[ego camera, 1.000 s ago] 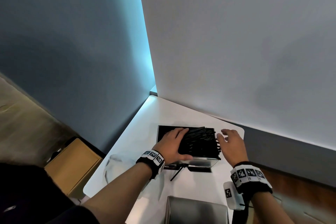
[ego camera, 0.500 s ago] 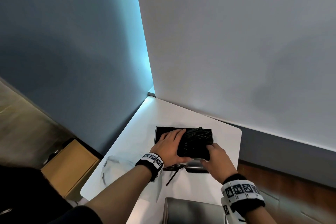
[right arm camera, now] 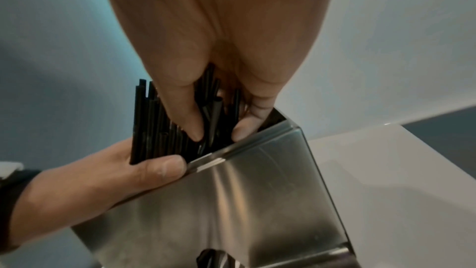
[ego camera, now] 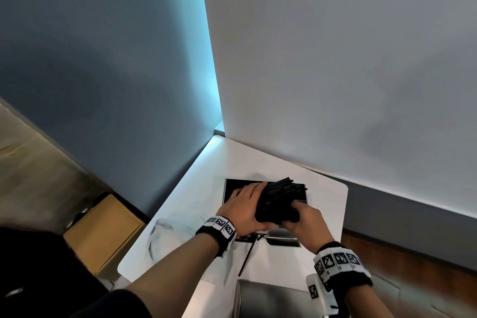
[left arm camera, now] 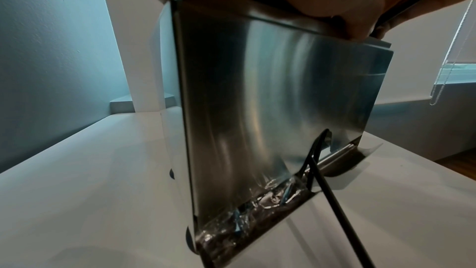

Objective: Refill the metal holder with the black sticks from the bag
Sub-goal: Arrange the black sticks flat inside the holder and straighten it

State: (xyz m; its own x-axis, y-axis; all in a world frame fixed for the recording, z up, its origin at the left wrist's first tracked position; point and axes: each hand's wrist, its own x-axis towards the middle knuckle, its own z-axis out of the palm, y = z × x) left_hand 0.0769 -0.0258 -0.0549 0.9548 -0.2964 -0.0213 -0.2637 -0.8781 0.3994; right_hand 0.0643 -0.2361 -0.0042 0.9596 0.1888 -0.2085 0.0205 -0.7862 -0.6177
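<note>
Right hand (ego camera: pixel 304 219) now sits on the near ends of the black sticks (ego camera: pixel 280 200), fingers (right arm camera: pixel 190 121) pushed in among them at the open top of the metal holder (right arm camera: pixel 244 191). 1.0 s ago it hovered open, clear of the bundle. Left hand (ego camera: pixel 245 208) as before: palm cupped against the bundle's far side, thumb on the holder's rim. Sticks half seated, tilted, ends proud. Likely tamping stage. 1 stray stick (ego camera: pixel 249 255) lies below the left wrist. Bag (ego camera: pixel 165 235) beside left forearm.
</note>
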